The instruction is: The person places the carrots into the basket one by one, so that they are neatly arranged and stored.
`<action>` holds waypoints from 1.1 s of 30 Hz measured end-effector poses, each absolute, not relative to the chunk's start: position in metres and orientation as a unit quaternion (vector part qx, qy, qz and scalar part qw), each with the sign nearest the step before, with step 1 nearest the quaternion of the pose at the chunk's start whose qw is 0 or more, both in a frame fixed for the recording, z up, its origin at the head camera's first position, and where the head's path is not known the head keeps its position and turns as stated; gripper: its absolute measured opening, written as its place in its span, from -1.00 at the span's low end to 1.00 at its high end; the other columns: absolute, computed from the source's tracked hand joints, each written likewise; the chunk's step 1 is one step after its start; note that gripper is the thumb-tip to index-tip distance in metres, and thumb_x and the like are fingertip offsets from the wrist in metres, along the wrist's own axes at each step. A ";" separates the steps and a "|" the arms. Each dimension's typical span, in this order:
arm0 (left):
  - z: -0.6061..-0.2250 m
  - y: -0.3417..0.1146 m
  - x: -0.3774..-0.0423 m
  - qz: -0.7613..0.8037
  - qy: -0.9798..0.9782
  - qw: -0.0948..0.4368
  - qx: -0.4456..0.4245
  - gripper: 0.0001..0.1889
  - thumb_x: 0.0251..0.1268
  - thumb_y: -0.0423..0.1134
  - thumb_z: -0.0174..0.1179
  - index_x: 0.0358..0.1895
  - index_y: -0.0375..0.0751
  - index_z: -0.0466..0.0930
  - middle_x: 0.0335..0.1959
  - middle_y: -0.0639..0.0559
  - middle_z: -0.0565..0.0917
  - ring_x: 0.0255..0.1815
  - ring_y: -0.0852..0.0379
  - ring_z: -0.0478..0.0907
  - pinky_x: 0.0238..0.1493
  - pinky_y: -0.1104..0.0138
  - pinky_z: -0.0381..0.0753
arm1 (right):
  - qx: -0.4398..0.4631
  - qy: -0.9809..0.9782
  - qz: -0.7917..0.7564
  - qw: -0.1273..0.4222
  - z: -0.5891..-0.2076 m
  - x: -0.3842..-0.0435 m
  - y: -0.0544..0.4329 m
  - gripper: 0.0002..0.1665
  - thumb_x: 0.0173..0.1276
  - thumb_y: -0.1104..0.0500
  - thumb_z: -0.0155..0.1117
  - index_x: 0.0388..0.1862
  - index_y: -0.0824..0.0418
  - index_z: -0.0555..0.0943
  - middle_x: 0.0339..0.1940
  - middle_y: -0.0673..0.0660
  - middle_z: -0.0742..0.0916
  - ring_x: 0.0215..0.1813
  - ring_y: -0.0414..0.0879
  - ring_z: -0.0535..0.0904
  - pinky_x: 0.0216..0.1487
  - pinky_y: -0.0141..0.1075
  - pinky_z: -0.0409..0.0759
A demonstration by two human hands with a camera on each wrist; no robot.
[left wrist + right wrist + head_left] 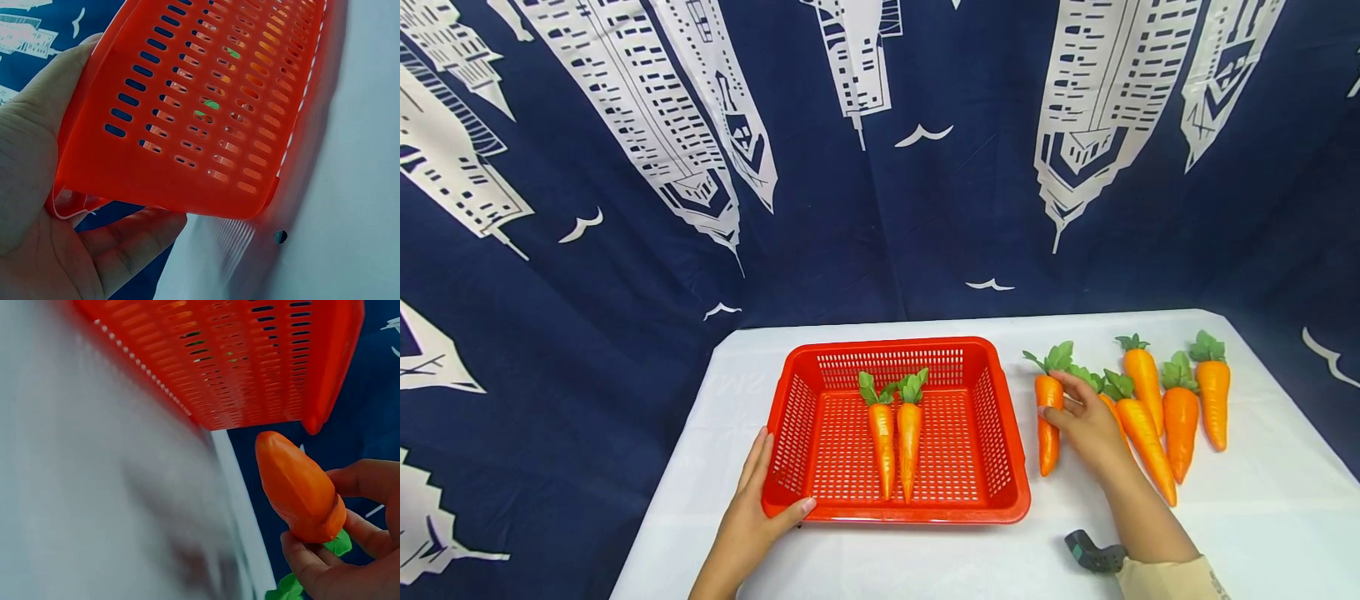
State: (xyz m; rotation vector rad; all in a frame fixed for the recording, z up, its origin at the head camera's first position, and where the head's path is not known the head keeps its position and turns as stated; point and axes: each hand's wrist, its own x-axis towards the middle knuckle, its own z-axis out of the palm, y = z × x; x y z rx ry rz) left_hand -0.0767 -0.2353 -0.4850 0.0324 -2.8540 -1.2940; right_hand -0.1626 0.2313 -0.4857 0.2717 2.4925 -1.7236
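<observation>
A red plastic basket (827, 508) with slotted walls stands on the table. Two carrots with green leaves, a left one (882, 442) and a right one (909, 442), lie side by side in it. My left hand (752, 504) holds the basket's near left corner, its thumb over the front rim; the left wrist view shows this hand (69, 206) around the basket's end. Just right of the basket, my right hand (1086, 421) pinches another carrot (1048, 433) near its leafy top. In the right wrist view that carrot (297, 487) sits between thumb and fingers.
Several more carrots (1180, 425) lie on the table's right side, behind and beyond the right hand. A dark strap-like device (1093, 554) is near the right forearm. The white table (715, 400) meets a dark blue curtain (887, 250) with white building prints.
</observation>
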 end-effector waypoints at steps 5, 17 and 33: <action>-0.485 -0.235 -0.077 -0.411 -0.911 0.003 0.010 0.20 0.05 0.17 0.51 0.66 0.28 -0.17 0.68 0.36 -0.18 0.67 -0.16 0.00 0.41 -0.38 0.22 | 0.098 0.816 -0.569 0.037 -0.477 -0.165 0.227 -0.20 0.52 0.06 0.18 0.64 0.00 0.12 0.58 0.35 0.28 0.44 0.29 0.42 0.17 -0.20 0.67; -0.485 -0.236 -0.077 -0.404 -0.915 0.005 0.008 0.20 0.05 0.17 0.51 0.66 0.26 -0.18 0.68 0.34 -0.18 0.67 -0.18 0.00 0.40 -0.40 0.23 | 0.069 0.800 -0.596 -0.008 -0.452 -0.169 0.218 -0.23 0.54 0.06 0.15 0.65 -0.10 0.14 0.60 0.35 0.25 0.43 0.30 0.42 0.43 0.29 0.36; -0.485 -0.235 -0.076 -0.399 -0.917 0.005 0.010 0.20 0.06 0.18 0.50 0.66 0.25 -0.18 0.68 0.35 -0.19 0.66 -0.20 0.03 0.37 -0.41 0.25 | -0.019 0.802 -0.597 -0.016 -0.401 -0.175 0.190 -0.25 0.51 0.01 0.23 0.59 -0.03 0.21 0.56 0.25 0.31 0.28 -0.05 0.62 0.30 -0.03 0.56</action>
